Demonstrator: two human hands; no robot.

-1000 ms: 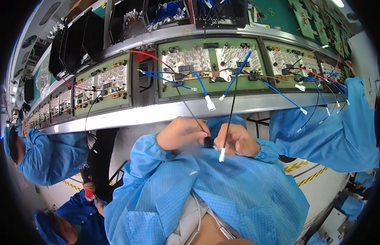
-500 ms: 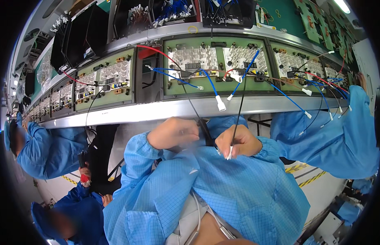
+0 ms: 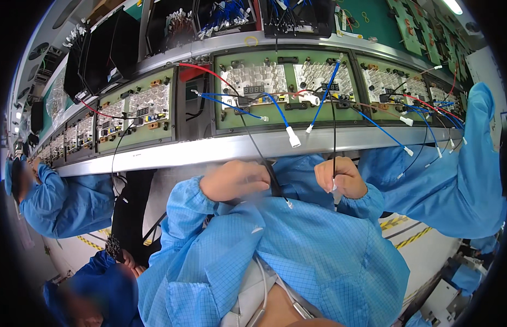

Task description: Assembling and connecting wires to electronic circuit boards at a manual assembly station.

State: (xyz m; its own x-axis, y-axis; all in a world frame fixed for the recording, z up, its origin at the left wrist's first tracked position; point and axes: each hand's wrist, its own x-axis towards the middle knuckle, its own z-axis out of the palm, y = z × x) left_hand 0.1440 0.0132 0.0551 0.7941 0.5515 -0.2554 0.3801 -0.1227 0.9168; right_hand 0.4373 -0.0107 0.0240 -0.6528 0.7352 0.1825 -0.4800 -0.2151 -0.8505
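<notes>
My right hand (image 3: 343, 177) is closed, its thumb and fingers pinching a black wire (image 3: 334, 141) just by its white connector (image 3: 334, 188). That wire runs down from the right-hand circuit board (image 3: 327, 87) in the green fixture (image 3: 226, 122). My left hand (image 3: 236, 181) is curled closed and blurred; whatever its fingers hold, if anything, is hidden. Beside its fingertips a second black wire (image 3: 255, 143) runs down, and its small white end (image 3: 289, 205) hangs in front of my smock. Blue wires (image 3: 279, 111) with white connectors lie over the fixture's front edge.
A metal rail (image 3: 204, 148) borders the near side of the line. Black bins (image 3: 223, 27) of wires stand behind it. More fixtures with boards (image 3: 147, 106) continue on both sides. A person in a blue sleeve (image 3: 428, 180) is close on my right; others are at left.
My right hand has moved right and slightly away from me, taking the black wire's end with it. The left hand has shifted only a little.
</notes>
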